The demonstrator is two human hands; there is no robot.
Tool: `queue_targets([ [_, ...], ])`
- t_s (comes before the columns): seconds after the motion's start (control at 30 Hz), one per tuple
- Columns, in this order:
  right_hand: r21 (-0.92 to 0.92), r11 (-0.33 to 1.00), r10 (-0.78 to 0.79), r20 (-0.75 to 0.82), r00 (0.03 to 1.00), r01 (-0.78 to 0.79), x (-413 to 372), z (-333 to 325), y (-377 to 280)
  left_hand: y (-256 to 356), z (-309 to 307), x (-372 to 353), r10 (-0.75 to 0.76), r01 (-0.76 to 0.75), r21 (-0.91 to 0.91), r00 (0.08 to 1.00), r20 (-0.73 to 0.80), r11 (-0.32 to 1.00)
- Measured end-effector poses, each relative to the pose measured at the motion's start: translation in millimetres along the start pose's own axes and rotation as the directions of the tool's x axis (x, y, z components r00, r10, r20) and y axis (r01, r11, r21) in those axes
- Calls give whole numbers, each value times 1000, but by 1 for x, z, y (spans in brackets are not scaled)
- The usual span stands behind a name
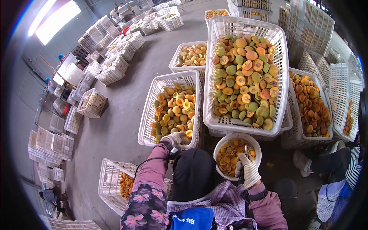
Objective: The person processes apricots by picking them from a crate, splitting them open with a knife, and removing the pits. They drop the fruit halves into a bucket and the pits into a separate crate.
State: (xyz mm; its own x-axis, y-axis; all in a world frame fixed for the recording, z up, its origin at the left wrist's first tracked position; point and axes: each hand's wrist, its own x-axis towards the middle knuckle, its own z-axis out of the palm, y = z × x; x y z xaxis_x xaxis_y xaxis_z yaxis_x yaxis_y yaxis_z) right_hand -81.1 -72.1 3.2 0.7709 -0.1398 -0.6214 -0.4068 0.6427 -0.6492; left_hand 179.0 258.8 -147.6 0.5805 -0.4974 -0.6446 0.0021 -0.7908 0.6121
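Observation:
My left hand (177, 138), in a pale work glove, reaches over the near rim of a white plastic crate (147, 111) of apricot halves (174, 109). Its fingers extend over the fruit and look apart, with nothing visible in them. Above a round white bucket (257, 147), my gloved right hand (248, 170) is closed around a small tool with a narrow metal end (246, 148). Cut orange apricot pieces (230, 155) lie in the bucket under it. Just beyond the bucket stands a large raised crate (245, 133), heaped with green and orange apricots (245, 76), several of them cut.
More apricots fill a crate (309, 103) on the right and one (191, 55) behind. A tipped crate (109, 184) lies at lower left. Another person's leg and shoe (304, 163) are at right. Crate rows (115, 57) line the grey floor (126, 99).

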Motion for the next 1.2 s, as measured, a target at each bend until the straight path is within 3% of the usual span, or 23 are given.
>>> queue_targets([
  [0.03, -2, 1000, 0, 10, 1000, 0, 0, 0, 1, -35, 7, 26, -151, 132, -509, 989, 4, 851],
  [0.07, 2, 1000, -4, 11, 1000, 4, 0, 0, 2, -44, 4, 29, 159, -138, 214, 984, -85, 967],
  [0.1, -15, 1000, -6, 24, 1000, 6, 0, 0, 2, -37, 5, 23, 162, -140, 216, 983, -87, 966],
  [0.23, -15, 1000, -23, 33, 999, 24, -5, 1, -2, 34, 14, -13, 69, -103, -54, 898, -435, 993],
  [0.27, 3, 1000, -10, 40, 999, 10, -3, -3, 0, -32, 9, 25, 284, -439, -244, 828, -484, 864],
  [0.3, 9, 1000, -19, 39, 999, 19, -5, -5, -1, -34, 4, 23, 483, -693, -410, 713, -508, 592],
  [0.33, 19, 999, -28, 61, 998, 27, -8, -7, -1, -9, 8, 6, -4, -379, -625, 853, -522, 682],
  [0.37, 30, 999, -37, 83, 996, 34, -11, -9, -1, -34, 5, 23, 13, -452, -535, 772, -636, 714],
  [0.43, 31, 999, -45, 87, 995, 42, -15, -11, -3, -9, 7, -4, 30, -544, -832, 838, -544, 109],
  [0.5, 22, 997, -71, 81, 994, 69, -20, -12, -5, -7, 6, -7, 120, -700, -684, 712, -692, 204],
  [0.6, 36, 995, -92, 99, 991, 89, -21, -13, -4, 39, 18, -46, 58, -706, -698, 707, -705, 119],
  [0.67, 36, 992, -123, 102, 987, 120, -18, -15, -1, 28, 27, -60, 4, -735, -504, 567, -824, 454],
  [0.77, 71, 984, -170, 137, 976, 162, -19, -17, 0, 31, 19, -68, 72, -567, -91, 258, -963, 818],
  [0.8, 64, 985, -164, 124, 979, 157, -22, -16, -3, 80, 25, -89, 26, -860, -413, 440, -898, 299],
  [0.83, 54, 987, -157, 114, 981, 152, -25, -14, -4, 135, 37, -124, 123, -724, -603, 601, -789, -334],
  [0.87, 49, 987, -158, 123, 980, 153, -24, -15, -3, 159, 37, -133, 39, -660, -649, 689, -724, -379],
  [0.9, 56, 991, -128, 140, 982, 121, -21, -17, 0, 185, 36, -140, 133, -779, -627, 620, -774, -18],
  [1.0, 30, 963, -271, 105, 957, 269, -9, -18, 8, 224, 54, -142, 383, -648, -757, 722, -577, 81],
  [1.03, 22, 960, -281, 113, 953, 280, -19, -13, 1, 243, 63, -149, 461, -591, -782, 760, -457, 200],
  [1.07, 49, 959, -283, 91, 955, 280, -30, -8, -7, 258, 71, -162, 666, -759, -97, 619, -416, 644],
  [1.1, 76, 957, -284, 70, 956, 279, -37, -4, -12, 270, 86, -157, 663, -716, -533, 669, -336, 451],
  [1.13, 73, 956, -290, 123, 949, 283, -23, -15, -5, 281, 98, -152, 731, -690, -627, 627, -270, 361],
  [1.2, 90, 950, -309, 128, 943, 299, -28, -18, -11, 283, 118, -134, 712, -670, -608, 663, -232, 426],
])
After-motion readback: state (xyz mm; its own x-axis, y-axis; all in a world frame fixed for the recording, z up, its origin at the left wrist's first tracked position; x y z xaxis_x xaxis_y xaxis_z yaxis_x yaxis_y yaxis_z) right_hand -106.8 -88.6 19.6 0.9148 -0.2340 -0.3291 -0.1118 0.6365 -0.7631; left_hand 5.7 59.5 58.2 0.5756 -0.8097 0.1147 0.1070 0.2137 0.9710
